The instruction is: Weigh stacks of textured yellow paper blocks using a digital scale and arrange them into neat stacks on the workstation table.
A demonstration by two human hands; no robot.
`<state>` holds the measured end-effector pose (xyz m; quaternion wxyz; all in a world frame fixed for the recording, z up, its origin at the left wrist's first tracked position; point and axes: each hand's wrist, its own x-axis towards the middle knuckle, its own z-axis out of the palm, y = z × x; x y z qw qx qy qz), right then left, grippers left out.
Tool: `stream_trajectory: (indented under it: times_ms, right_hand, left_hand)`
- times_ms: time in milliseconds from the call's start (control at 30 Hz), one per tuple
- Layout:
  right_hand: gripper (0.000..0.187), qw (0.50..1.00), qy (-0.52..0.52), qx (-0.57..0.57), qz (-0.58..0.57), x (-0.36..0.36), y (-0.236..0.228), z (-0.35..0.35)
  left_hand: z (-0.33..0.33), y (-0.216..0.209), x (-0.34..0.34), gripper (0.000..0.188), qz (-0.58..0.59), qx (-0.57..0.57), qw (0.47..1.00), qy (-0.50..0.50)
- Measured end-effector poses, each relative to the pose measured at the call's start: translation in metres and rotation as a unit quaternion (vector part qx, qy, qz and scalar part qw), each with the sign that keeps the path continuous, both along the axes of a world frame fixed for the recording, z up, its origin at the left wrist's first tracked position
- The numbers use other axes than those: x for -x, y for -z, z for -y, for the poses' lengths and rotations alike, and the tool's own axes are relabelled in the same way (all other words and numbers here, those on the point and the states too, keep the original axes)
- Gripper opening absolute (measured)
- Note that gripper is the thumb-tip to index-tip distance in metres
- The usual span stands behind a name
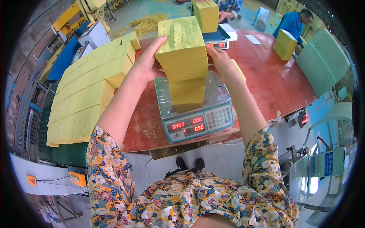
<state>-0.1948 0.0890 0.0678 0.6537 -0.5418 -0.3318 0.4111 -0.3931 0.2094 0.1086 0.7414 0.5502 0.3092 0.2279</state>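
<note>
A thick block of stacked yellow paper (180, 62), its top punched with rows of wavy cuts, is held up between my two hands. My left hand (147, 62) presses its left side, thumb at the top edge. On the opposite side my right hand (220, 60) grips it, some fingers hidden behind the block. Beneath it is a teal digital scale (171, 135) with a shiny pan, lit red digits and a keypad. Yellow also shows on the pan under the block; I cannot tell whether that is more paper or a reflection.
Rows of yellow paper blocks (81, 95) lie at left on the red table (273, 83). Across it stand a second scale (216, 45) with another yellow block (205, 17) and a co-worker's hand. A person in blue (289, 26) is near another block (285, 45). A green chair (323, 62) stands right.
</note>
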Motion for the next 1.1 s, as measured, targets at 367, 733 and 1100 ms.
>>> stream_trajectory:
  times_ms: [367,733,1100]
  right_hand:
    - [0.040,0.999,0.040,-0.005,0.006,0.002,0.040,-0.004]
    - [0.042,0.989,0.050,-0.032,0.133,0.006,0.051,-0.001]
    - [0.044,0.986,0.040,-0.090,0.136,0.011,0.073,-0.011]
  left_hand:
    - [0.004,0.013,0.001,0.076,-0.040,-0.035,0.999,0.001]
    - [0.010,0.021,0.009,0.084,-0.059,-0.101,0.993,-0.020]
    - [0.002,0.109,-0.004,0.054,0.139,-0.120,0.964,-0.190]
